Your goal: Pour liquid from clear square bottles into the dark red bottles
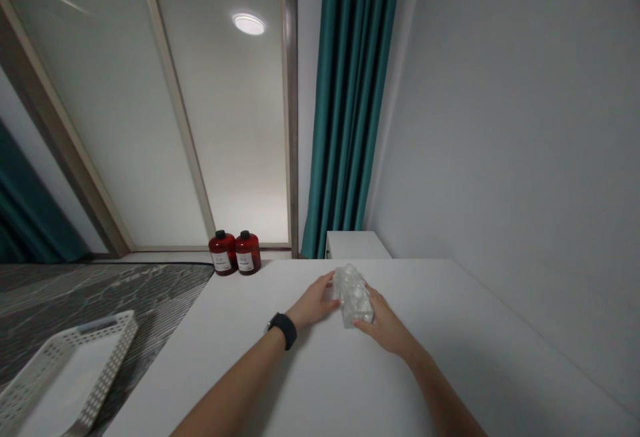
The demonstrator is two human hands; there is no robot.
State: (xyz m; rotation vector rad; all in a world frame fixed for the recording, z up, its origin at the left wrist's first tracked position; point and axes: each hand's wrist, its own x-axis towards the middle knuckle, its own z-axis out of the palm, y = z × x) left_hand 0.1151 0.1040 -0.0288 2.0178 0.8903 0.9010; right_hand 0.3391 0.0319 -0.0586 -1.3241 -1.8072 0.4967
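Note:
A clear, whitish plastic package with a crinkled, bumpy surface lies on the white table in the head view. I cannot make out what is inside it. My left hand, with a dark watch on the wrist, grips the package's left side between fingertips and thumb. On the opposite side my right hand holds the right edge, its thumb at the near corner and its fingers along the side, partly hidden.
Two dark red bottles with black caps and white labels stand at the table's far left corner. A white perforated basket sits lower left, beyond the edge of the white table. Behind are a small white cabinet and a teal curtain; a wall borders the right.

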